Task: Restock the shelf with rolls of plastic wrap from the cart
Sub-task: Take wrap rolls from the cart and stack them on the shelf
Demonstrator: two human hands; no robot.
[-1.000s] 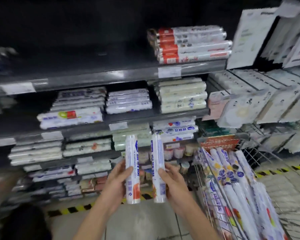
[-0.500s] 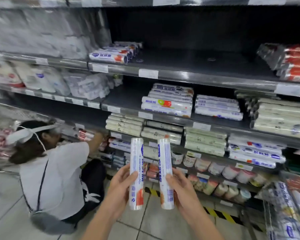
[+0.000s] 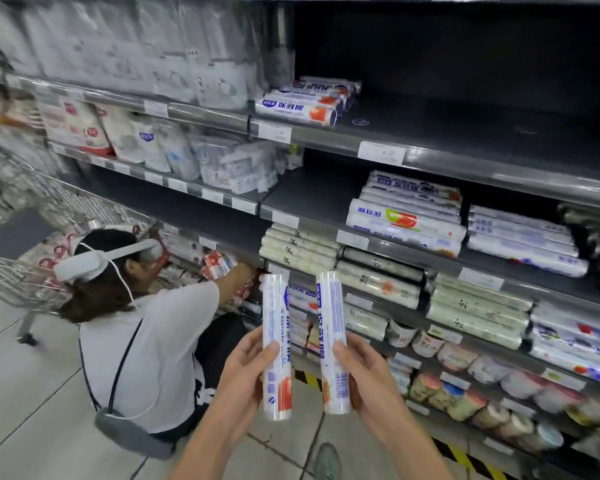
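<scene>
Progress so-so tbh: left grip [image 3: 246,370] clutching left roll [image 3: 275,323], right grip [image 3: 366,375] clutching right roll [image 3: 330,320], neither shelved, upper shelf [image 3: 465,164] mostly bare.

- The left hand [image 3: 245,375] is raised, fingers curled behind the lower half of an upright roll [image 3: 275,320], thumb pressed on its near face.
- The right hand [image 3: 366,379] grips a second upright roll [image 3: 330,317] the same way.
- Both bare forearms rise from the near edge and angle inward, so the hands sit close together with the rolls side by side, apart.
</scene>
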